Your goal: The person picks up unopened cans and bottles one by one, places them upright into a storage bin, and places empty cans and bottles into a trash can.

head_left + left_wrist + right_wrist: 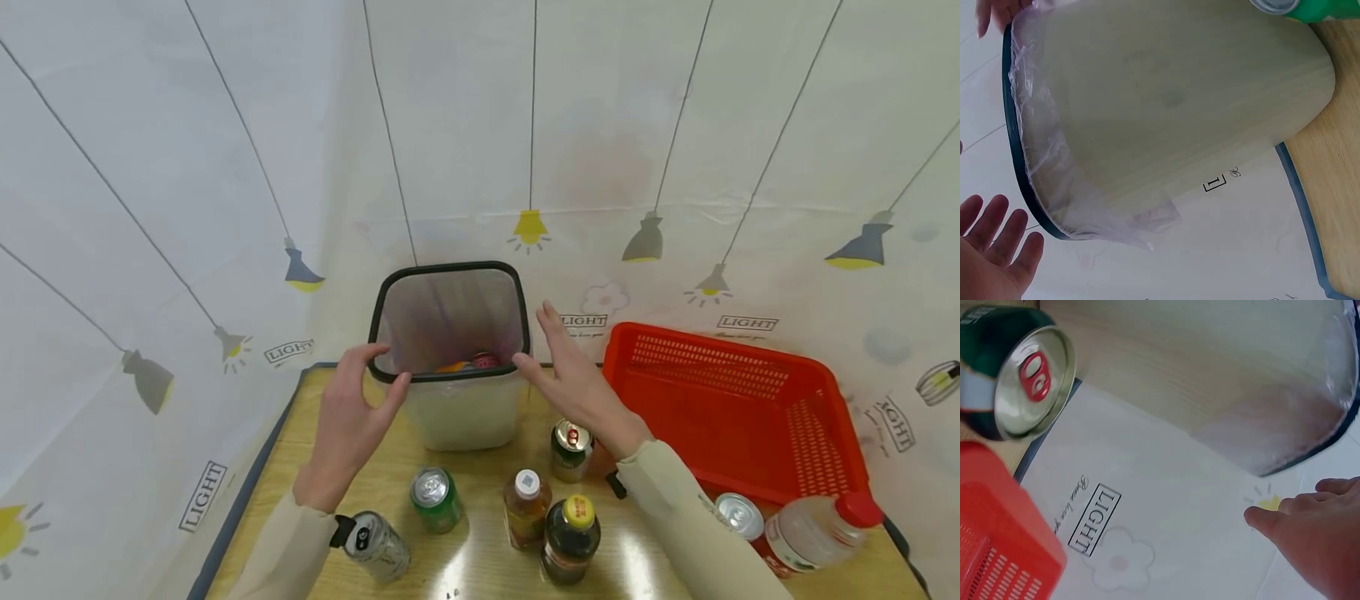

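A whitish trash bin [465,417] with a black rim ring stands at the back of the table, lined with a thin purplish plastic bag [1054,169]. Down inside it, a dark red item [486,359] and an orange one show over the front rim. My left hand [352,421] is beside the rim's front left corner, fingers spread and gently bent, holding nothing. On the other side, my right hand [573,379] is raised by the right rim with fingers extended. In the left wrist view, a gap shows between the left fingertips [1034,240] and the rim.
Before the bin stand a green can [437,500], a silver can [377,546], a white-capped bottle [527,508], a yellow-capped dark bottle [572,540] and a dark can [572,450]. At right are a red basket [697,417], a red-capped bottle [817,533] and another can [738,515].
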